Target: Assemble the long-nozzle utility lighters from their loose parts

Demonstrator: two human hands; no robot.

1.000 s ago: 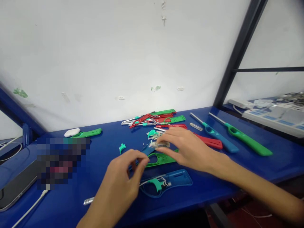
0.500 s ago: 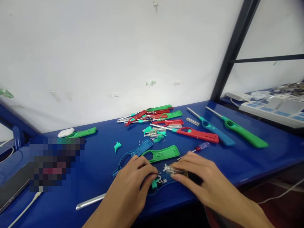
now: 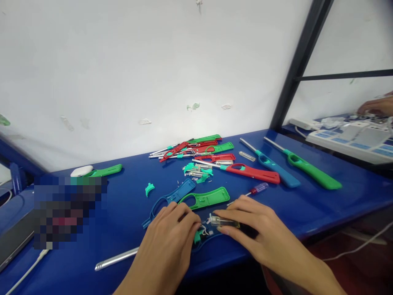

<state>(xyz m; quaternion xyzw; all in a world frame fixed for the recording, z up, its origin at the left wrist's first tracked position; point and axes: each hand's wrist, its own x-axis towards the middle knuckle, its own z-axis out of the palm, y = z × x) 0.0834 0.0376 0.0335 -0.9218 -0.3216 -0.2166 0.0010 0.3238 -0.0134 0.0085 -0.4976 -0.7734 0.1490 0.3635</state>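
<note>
My right hand (image 3: 256, 225) grips a clear fuel tank (image 3: 224, 221) with a white valve end, held just above an opened blue utility lighter (image 3: 204, 242). Curled over the same lighter, my left hand (image 3: 175, 229) is closed on it, its fingertips close to the white wires (image 3: 204, 230) and a teal trigger piece (image 3: 197, 237). What exactly those fingertips pinch is hidden. The lighter's metal tube (image 3: 116, 259) sticks out to the left from under my left wrist. Beyond my hands lie a blue shell half (image 3: 181, 191) and a green shell half (image 3: 211, 198).
A screwdriver (image 3: 258, 189) lies past my right hand. Red (image 3: 258, 173), blue (image 3: 282, 174) and green (image 3: 316, 172) whole lighters rest at the right. Loose parts (image 3: 199, 172) and a pile of shells (image 3: 196, 149) sit by the wall. Another person's hand (image 3: 377, 106) shows far right.
The fuel tank in my right hand has shifted slightly left relative to the lighter. Another person's hand has appeared at the far right. The whole view has moved a little.
</note>
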